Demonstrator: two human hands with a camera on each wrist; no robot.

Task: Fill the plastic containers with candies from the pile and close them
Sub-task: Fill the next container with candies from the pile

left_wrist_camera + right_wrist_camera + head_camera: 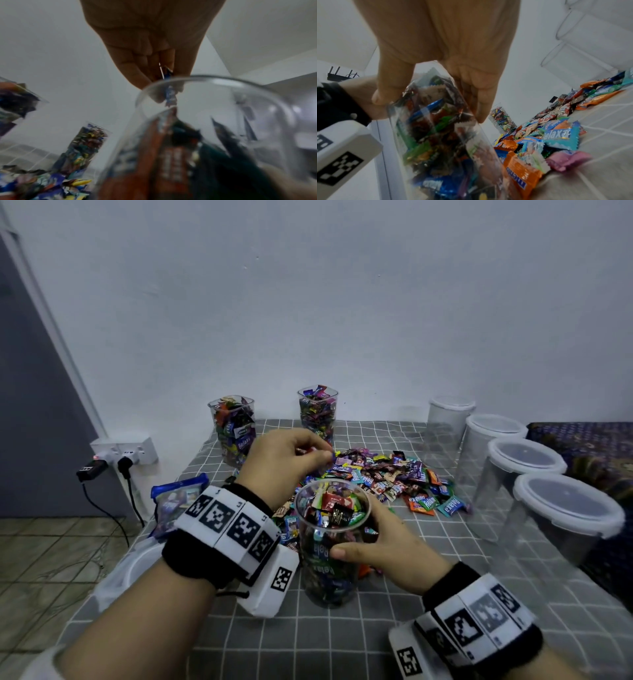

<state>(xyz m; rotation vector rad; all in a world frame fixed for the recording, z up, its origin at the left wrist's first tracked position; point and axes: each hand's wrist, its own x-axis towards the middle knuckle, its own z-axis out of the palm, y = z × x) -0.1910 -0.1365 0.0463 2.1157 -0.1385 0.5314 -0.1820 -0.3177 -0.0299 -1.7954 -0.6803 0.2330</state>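
r hand (387,546) nearest cam, grip wrapped round the clear container (330,546) at mid-height: thumb across the near wall, fingers curled round the far side, wrist low over the tabletop (308,642). container upright, lid off, candies up to just under the rim. in r wrist view the fingers (481,94) press flat on the clear wall w/ wrappers behind it.

l hand (281,460) raised behind and above the container mouth, palm down, wrist bent, grip closed to a pinch: fingertips bunched on a small blue-wrapped candy (167,73); l wrist view shows it just over the rim.

past the hands, candy pile (387,474) spread on the grey checked cloth. far l, 2 filled containers (233,429) w/o lids near the wall. r side, row of 4 empty lidded containers (524,463). l edge: blue candy bag (178,501), loose white lid (137,563) just beside the l forearm.
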